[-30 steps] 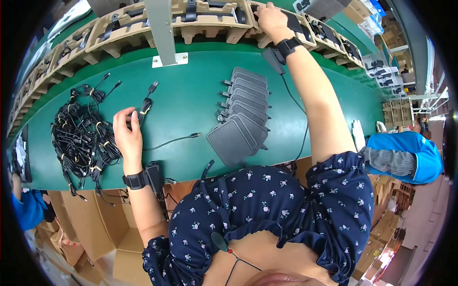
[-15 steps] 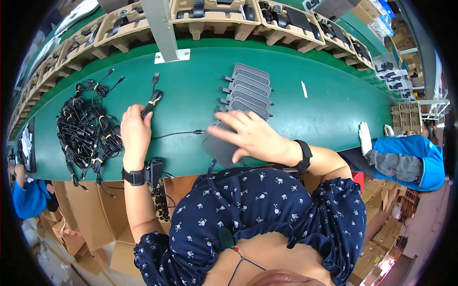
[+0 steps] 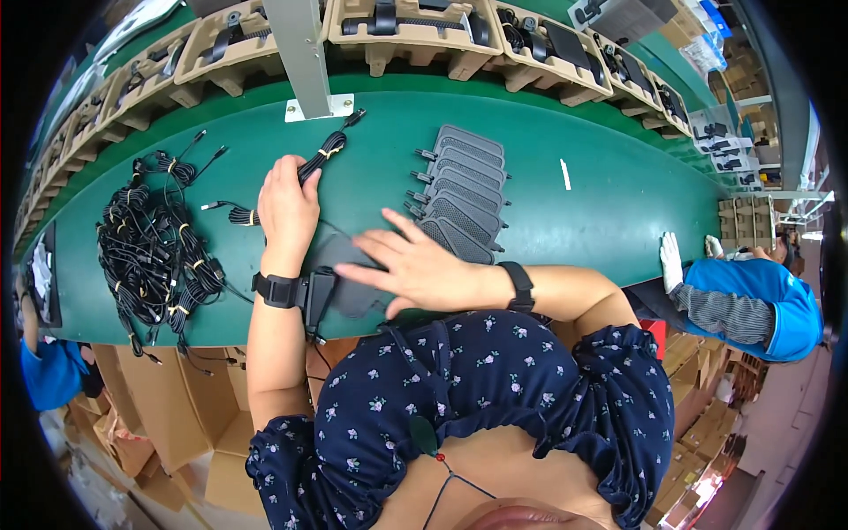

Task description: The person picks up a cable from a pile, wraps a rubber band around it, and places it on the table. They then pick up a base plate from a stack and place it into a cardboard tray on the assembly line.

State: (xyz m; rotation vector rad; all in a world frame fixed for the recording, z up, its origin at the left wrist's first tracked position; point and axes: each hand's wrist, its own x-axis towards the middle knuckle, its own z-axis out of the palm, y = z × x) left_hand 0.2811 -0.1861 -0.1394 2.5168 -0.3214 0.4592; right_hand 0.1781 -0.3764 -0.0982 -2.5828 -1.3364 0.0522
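My left hand (image 3: 287, 208) is closed on a coiled black cable (image 3: 329, 148) tied with a light band, its plug end pointing away from me. A second banded cable bundle (image 3: 243, 215) lies just left of that wrist. My right hand (image 3: 420, 268) has its fingers spread flat over a thin dark grey panel (image 3: 360, 299), which lies partly beneath both hands near the table's front edge. Right of it, several grey mesh-faced panels (image 3: 464, 172) overlap in a fanned row, small pegs sticking out at their sides.
A tangled heap of black cables (image 3: 159, 252) covers the green table's (image 3: 565, 238) left side. Beige moulded trays (image 3: 424, 40) holding black parts line the far side, behind a metal post (image 3: 300, 53). At right, a gloved co-worker (image 3: 742, 296) leans in; a small white strip (image 3: 565, 174) lies nearby.
My left hand has moved right and away from me with the cable. The dark grey panel and my right hand have slid left. A banded cable bundle now shows beside my left wrist.
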